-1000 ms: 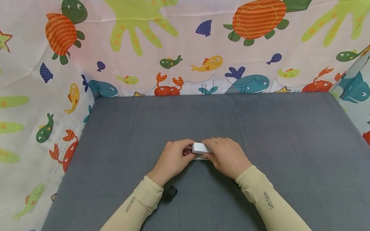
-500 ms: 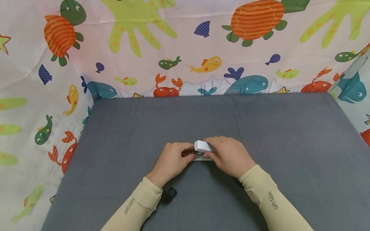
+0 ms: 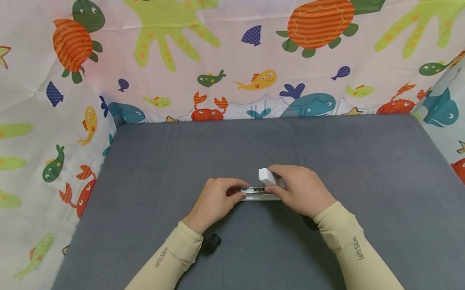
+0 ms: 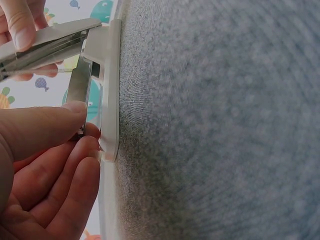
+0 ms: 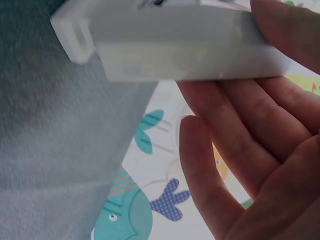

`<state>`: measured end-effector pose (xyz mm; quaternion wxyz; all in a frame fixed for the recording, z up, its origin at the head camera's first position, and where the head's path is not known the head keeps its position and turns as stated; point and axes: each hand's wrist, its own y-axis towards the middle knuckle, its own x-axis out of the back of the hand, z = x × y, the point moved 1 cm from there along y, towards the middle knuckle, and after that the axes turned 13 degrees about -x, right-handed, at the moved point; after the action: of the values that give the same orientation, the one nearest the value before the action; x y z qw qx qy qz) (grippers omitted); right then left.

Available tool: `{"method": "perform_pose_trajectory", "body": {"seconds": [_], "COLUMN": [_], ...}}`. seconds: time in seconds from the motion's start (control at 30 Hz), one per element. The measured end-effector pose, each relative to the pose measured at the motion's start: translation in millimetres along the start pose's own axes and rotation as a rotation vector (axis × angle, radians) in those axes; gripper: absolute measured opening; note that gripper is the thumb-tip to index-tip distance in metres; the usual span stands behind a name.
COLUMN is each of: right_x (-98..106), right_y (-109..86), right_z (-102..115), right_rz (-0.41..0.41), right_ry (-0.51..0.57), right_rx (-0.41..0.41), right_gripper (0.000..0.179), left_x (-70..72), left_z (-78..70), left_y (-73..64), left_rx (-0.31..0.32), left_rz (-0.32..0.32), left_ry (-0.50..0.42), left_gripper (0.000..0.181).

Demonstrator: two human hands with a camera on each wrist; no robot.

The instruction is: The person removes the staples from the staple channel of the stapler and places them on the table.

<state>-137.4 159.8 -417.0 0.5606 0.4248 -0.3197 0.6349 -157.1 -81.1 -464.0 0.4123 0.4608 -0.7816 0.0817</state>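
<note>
A white stapler lies on the grey surface in front of me, its base (image 3: 262,198) low and its top arm (image 3: 266,177) swung up. Between finger and thumb, my left hand (image 3: 216,202) pinches the front end of the metal staple magazine (image 4: 79,90), just above the base. My right hand (image 3: 303,188) grips the raised arm from the right, its thumb on one side and fingers on the other. In the left wrist view a thin spring (image 4: 59,70) runs between arm and magazine. The right wrist view shows the arm's white cover (image 5: 185,62) in my fingers.
The grey cloth-covered surface (image 3: 199,153) spreads around the stapler. A curtain (image 3: 221,37) printed with sea animals rises along its back and sides. A small black object (image 3: 213,242) shows beside my left wrist.
My right hand has moved right and tilted the stapler's top arm up, away from the base, so the metal magazine now shows. My left hand has stayed nearly in place.
</note>
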Motion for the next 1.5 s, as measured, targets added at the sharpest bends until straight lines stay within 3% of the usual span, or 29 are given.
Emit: {"method": "perform_pose_trajectory", "body": {"seconds": [0.4,0.67,1.03,1.3,1.5], "right_x": [18,23,24,29,31], "right_y": [-4.7,-7.8,-15.2,-23.4,-28.1], "right_z": [-14,-22,-41,-59,-71], "right_rz": [0.035,0.042,0.043,0.041,0.039], "right_ry": [0.077,0.108,0.237,0.270,0.231], "right_rx": [-0.036,-0.043,-0.096,-0.185,-0.249], "right_gripper": [0.028,0.028,0.029,0.030,0.031], "left_x": [-2.5,-2.8,-2.4,-2.7,-2.4], "left_z": [0.4,-1.7,-1.3,-0.5,1.1], "left_y": [0.9,1.2,1.4,0.0,0.1], "left_rx": [0.027,0.029,0.023,0.032,0.036], "left_rz": [-0.009,-0.013,-0.015,-0.013,-0.015], "left_ry": [-0.025,-0.027,-0.043,-0.054,-0.058], "left_gripper": [0.022,0.021,0.020,0.020,0.021]}}
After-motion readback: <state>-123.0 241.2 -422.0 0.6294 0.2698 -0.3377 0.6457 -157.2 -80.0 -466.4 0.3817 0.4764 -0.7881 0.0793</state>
